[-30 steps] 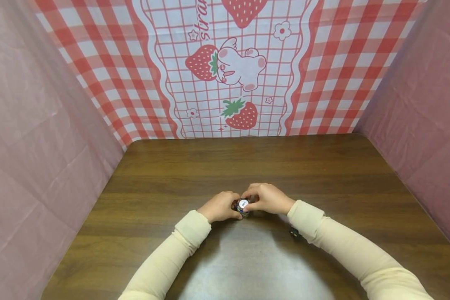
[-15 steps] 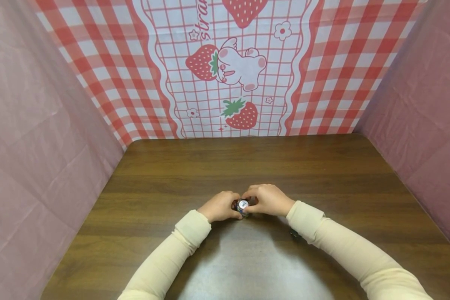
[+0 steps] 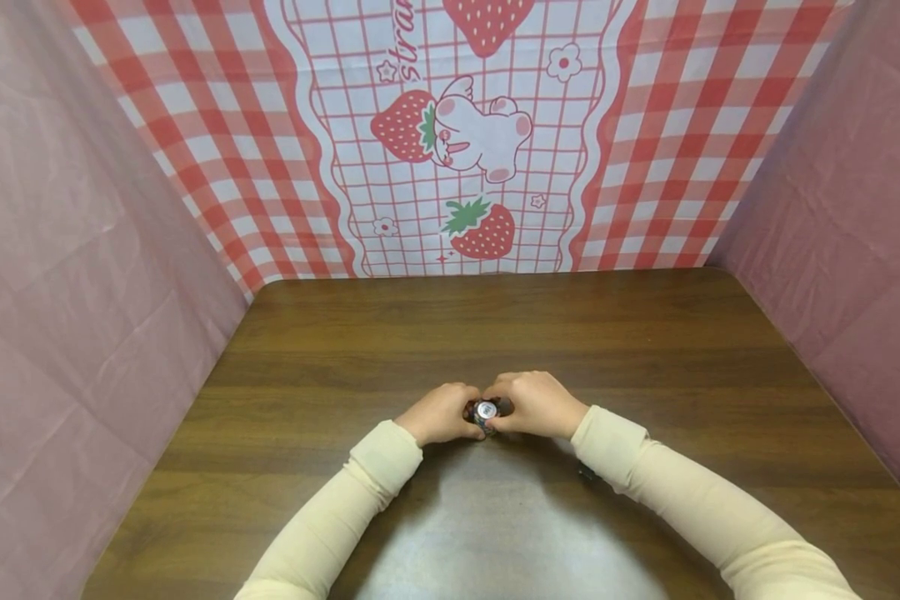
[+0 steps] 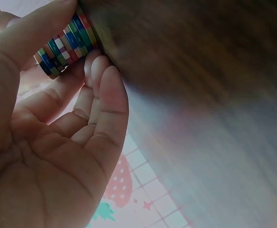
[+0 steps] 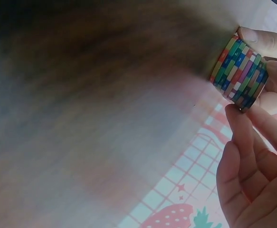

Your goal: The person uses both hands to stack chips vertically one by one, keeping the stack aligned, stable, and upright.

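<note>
A short stack of poker chips (image 3: pixel 487 409) with a round white label on its top chip stands near the middle of the brown table. My left hand (image 3: pixel 441 413) grips it from the left, thumb on the near side and fingers behind. From the opposite side, my right hand (image 3: pixel 537 405) holds the stack between thumb and fingers. Multicoloured edges of the chips (image 4: pixel 68 45) show beside the left thumb in the left wrist view. In the right wrist view a fingertip touches the rim of the chips (image 5: pixel 239 70), which line up evenly.
The wooden table (image 3: pixel 345 333) has rounded far corners. Behind it hangs a red checked cloth (image 3: pixel 660 150) with strawberries, and pink cloths (image 3: pixel 82 275) close off both sides. A small dark object (image 3: pixel 586 473) shows under the right cuff.
My right hand has shifted slightly toward me and turned a little, its thumb and fingers staying at the stack. The left hand and the stack keep their place.
</note>
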Motion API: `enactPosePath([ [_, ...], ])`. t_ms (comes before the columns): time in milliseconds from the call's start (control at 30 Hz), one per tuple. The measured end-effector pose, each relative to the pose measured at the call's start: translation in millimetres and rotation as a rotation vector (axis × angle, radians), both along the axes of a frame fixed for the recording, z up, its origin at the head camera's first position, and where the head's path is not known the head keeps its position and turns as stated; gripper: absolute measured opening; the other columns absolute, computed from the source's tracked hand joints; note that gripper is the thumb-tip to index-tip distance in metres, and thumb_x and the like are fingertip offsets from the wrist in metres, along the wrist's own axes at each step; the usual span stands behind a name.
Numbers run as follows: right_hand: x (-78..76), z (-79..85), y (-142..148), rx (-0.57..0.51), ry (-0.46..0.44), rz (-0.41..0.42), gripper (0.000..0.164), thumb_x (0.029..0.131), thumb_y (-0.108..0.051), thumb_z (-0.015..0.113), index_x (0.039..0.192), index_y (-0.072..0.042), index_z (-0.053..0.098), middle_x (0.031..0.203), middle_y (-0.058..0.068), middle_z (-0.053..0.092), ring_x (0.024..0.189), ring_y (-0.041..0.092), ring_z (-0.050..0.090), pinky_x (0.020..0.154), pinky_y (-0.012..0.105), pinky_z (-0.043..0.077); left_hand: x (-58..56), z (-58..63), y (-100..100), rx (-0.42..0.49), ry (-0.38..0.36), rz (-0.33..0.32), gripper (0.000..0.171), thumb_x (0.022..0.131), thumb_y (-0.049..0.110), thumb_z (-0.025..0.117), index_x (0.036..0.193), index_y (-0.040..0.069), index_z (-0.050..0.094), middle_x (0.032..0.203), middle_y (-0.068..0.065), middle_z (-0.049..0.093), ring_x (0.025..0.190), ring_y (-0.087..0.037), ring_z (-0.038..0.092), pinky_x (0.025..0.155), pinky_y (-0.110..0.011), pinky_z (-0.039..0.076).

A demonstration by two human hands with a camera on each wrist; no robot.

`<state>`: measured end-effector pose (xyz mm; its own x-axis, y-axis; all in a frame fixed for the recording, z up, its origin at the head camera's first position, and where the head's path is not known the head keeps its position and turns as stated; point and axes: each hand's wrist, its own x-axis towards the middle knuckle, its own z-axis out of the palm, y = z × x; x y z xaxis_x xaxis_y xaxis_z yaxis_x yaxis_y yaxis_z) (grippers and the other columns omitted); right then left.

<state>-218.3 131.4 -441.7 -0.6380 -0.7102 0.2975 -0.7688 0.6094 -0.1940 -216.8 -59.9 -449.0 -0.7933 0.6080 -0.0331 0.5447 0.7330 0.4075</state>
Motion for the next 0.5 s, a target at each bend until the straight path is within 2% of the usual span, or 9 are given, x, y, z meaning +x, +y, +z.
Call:
enactPosePath([
  [133,0.4,-1.7,0,0.005,0.014,-0.005,0.029,0.071,-0.039,0.072,0.094,-0.023,0.070,0.084,-0.011,0.064,0.071,0.004,0.059,0.061,0.027,0.048,-0.1,-1.0,0,-0.001,-0.001,-0.001,0.038,0.067,0.030,0.080,0.095,0.012,0.061,0.076,0.008,0.054,0.069,-0.007,0.048,0.061,-0.021,0.039],
  [300,2.7,1.9,1,-0.005,-0.010,-0.017,0.031,0.073,-0.040,0.071,0.098,-0.023,0.069,0.089,-0.011,0.065,0.075,0.004,0.060,0.063,0.027,0.049,0.3,-0.1,-1,0.002,-0.021,-0.001,0.040,0.066,0.032,0.080,0.096,0.012,0.060,0.078,0.008,0.054,0.071,-0.007,0.048,0.063,-0.021,0.040],
  [500,2.0,9.5,7,-0.049,-0.005,-0.050,0.034,0.078,-0.042,0.068,0.102,-0.018,0.068,0.088,-0.007,0.065,0.057,-0.002,0.048,0.054,0.021,0.042,-0.3,7.2,-6,0.012,-0.088,-0.010,0.040,0.068,0.028,0.079,0.100,0.011,0.061,0.085,0.004,0.058,0.078,-0.009,0.053,0.069,-0.021,0.043],
])
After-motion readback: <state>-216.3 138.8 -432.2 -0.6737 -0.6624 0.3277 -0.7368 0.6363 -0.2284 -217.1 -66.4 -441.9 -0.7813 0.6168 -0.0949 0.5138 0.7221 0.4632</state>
